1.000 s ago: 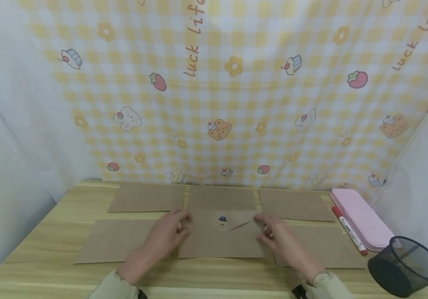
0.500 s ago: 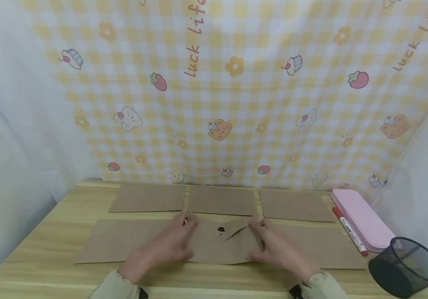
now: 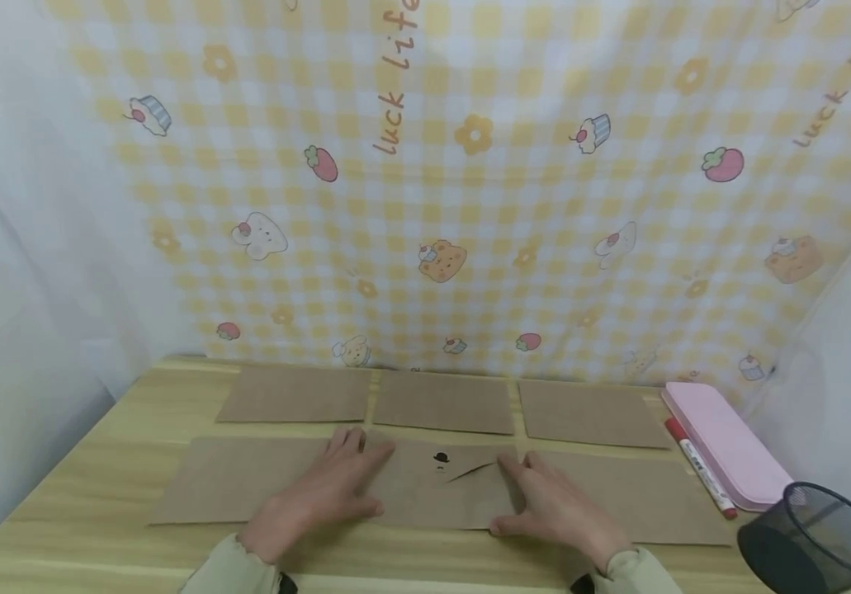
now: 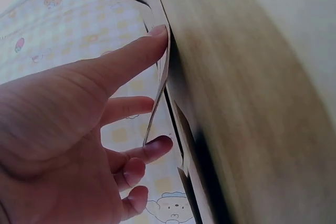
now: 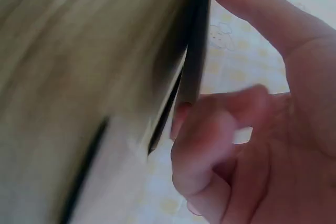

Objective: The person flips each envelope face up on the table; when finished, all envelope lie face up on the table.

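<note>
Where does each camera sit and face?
Head: on the head, facing forward and down at printed kraft paper; left hand, right hand and sleeves show.
Left wrist: worn there, facing the paper's left edge; left hand shows, right hand beyond.
Right wrist: worn there, facing its right edge; right hand shows.
Wrist views share checked cloth, wooden tabletop.

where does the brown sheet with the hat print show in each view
Head: low centre, the brown sheet between left grip and right grip.
Left wrist: brown sheet nearly edge-on, a thin strip slightly above centre.
Right wrist: brown sheet nearly edge-on, a dark strip, upper centre.
Shared landmark: yellow checked cloth, in all three.
</note>
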`<state>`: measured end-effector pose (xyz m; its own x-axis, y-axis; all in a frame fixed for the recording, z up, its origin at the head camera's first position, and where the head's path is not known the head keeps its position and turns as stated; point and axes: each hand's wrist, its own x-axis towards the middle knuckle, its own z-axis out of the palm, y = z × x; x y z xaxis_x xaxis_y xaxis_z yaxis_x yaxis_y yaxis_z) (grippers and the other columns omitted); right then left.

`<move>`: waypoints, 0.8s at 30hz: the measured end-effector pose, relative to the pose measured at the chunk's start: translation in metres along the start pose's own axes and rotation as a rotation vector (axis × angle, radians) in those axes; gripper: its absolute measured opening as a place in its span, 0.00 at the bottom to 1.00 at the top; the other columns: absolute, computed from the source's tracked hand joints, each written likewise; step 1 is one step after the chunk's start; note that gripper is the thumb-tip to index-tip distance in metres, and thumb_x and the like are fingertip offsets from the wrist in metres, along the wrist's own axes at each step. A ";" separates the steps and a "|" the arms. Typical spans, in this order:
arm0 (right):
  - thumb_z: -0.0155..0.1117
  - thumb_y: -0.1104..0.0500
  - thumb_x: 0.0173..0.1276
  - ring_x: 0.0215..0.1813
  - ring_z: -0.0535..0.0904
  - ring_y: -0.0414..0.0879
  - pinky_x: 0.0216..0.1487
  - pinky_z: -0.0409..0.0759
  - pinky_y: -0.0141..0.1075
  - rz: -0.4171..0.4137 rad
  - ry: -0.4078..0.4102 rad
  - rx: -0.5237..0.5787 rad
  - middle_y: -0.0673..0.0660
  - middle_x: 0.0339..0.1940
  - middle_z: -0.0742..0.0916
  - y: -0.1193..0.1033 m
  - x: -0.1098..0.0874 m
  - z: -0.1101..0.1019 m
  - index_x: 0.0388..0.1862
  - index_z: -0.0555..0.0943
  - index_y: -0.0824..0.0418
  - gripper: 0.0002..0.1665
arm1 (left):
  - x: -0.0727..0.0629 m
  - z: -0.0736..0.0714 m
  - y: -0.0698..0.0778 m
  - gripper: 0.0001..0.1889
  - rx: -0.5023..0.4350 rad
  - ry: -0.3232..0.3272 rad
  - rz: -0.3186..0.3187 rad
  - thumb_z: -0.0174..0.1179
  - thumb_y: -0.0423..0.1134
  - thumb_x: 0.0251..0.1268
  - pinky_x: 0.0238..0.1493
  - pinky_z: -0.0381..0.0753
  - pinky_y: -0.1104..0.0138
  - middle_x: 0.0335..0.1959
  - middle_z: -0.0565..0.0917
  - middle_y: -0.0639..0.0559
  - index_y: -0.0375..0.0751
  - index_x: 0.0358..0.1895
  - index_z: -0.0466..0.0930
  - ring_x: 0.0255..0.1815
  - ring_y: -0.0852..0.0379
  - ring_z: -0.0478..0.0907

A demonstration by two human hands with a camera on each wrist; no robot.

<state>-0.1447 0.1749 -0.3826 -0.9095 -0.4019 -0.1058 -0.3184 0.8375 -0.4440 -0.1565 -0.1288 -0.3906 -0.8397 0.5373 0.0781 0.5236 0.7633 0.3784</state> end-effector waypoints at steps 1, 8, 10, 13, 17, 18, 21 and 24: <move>0.74 0.38 0.44 0.39 0.73 0.53 0.38 0.75 0.50 0.004 -0.002 -0.007 0.64 0.45 0.78 0.001 0.000 0.001 0.64 0.69 0.66 0.53 | 0.000 0.000 0.000 0.38 -0.001 0.000 -0.004 0.70 0.46 0.47 0.42 0.63 0.56 0.43 0.68 0.47 0.39 0.64 0.68 0.44 0.50 0.57; 0.74 0.38 0.43 0.38 0.73 0.50 0.41 0.74 0.52 0.012 -0.003 -0.024 0.62 0.45 0.80 0.002 0.000 0.004 0.62 0.70 0.67 0.53 | -0.002 0.000 -0.001 0.34 0.015 0.010 -0.036 0.70 0.50 0.47 0.48 0.62 0.48 0.54 0.70 0.38 0.41 0.59 0.73 0.54 0.43 0.59; 0.74 0.38 0.43 0.42 0.76 0.55 0.44 0.74 0.55 0.008 -0.007 -0.017 0.65 0.47 0.80 0.002 0.000 0.005 0.62 0.70 0.67 0.53 | -0.003 0.000 -0.001 0.33 0.016 0.015 -0.042 0.70 0.50 0.47 0.54 0.59 0.41 0.57 0.69 0.36 0.40 0.58 0.74 0.59 0.40 0.58; 0.74 0.39 0.43 0.49 0.75 0.62 0.48 0.72 0.58 0.006 -0.019 -0.002 0.69 0.50 0.79 0.002 0.001 0.006 0.62 0.70 0.68 0.52 | -0.004 0.000 -0.001 0.32 0.014 0.008 -0.046 0.69 0.50 0.48 0.57 0.53 0.35 0.60 0.67 0.35 0.39 0.57 0.74 0.63 0.36 0.55; 0.75 0.41 0.43 0.51 0.74 0.64 0.50 0.70 0.59 0.030 -0.045 0.015 0.70 0.52 0.79 0.001 0.003 0.006 0.62 0.69 0.69 0.52 | -0.007 -0.003 -0.002 0.30 -0.013 -0.015 -0.029 0.66 0.49 0.53 0.57 0.52 0.34 0.61 0.66 0.35 0.37 0.58 0.73 0.64 0.36 0.54; 0.75 0.42 0.43 0.52 0.74 0.65 0.51 0.70 0.60 0.032 -0.050 0.016 0.70 0.52 0.79 0.001 0.003 0.005 0.62 0.69 0.69 0.52 | -0.008 -0.005 -0.004 0.29 -0.014 -0.016 -0.019 0.65 0.48 0.54 0.56 0.53 0.33 0.61 0.67 0.35 0.37 0.57 0.74 0.64 0.35 0.54; 0.76 0.43 0.43 0.54 0.74 0.65 0.52 0.69 0.60 0.049 -0.060 0.015 0.69 0.54 0.78 -0.002 0.005 0.002 0.63 0.68 0.68 0.52 | -0.013 -0.015 -0.008 0.26 -0.018 -0.006 -0.020 0.64 0.47 0.57 0.54 0.54 0.32 0.61 0.68 0.36 0.37 0.56 0.75 0.64 0.35 0.55; 0.77 0.43 0.41 0.55 0.73 0.66 0.53 0.69 0.59 0.068 -0.064 0.008 0.68 0.57 0.77 -0.005 0.007 -0.002 0.64 0.67 0.67 0.54 | -0.020 -0.028 -0.015 0.23 0.001 0.045 -0.013 0.63 0.46 0.58 0.51 0.59 0.32 0.60 0.70 0.36 0.38 0.54 0.76 0.63 0.35 0.58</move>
<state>-0.1503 0.1687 -0.3798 -0.9099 -0.3673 -0.1927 -0.2540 0.8608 -0.4411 -0.1517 -0.1612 -0.3724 -0.8522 0.5104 0.1148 0.5125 0.7704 0.3792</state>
